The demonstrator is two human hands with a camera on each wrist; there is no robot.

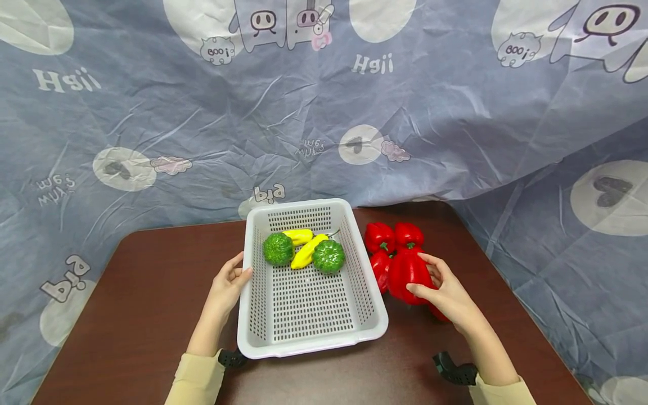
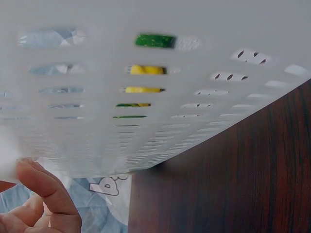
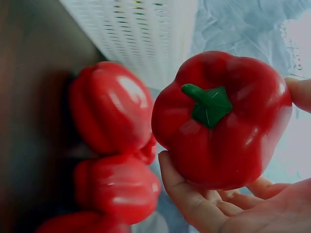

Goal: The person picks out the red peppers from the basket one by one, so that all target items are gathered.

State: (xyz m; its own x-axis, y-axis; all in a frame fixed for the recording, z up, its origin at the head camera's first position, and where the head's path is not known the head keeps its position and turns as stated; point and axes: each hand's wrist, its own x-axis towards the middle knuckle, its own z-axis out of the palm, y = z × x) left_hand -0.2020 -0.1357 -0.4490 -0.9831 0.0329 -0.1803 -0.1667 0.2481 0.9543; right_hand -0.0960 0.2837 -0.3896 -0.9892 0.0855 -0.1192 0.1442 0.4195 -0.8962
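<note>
My left hand grips the left rim of a white perforated plastic basket, thumb at the rim and fingers on the outer side. Inside the basket, toward its far end, lie two round, bumpy green vegetables and two long yellow vegetables. To the right of the basket, my right hand holds a large red bell pepper between thumb and fingers. The right wrist view shows this bell pepper's green stem facing the camera, with fingertips against its underside.
Several other red bell peppers lie on the dark brown table along the basket's right side, one partly hidden beneath my right hand. A blue-grey patterned cloth hangs behind the table and down its right side.
</note>
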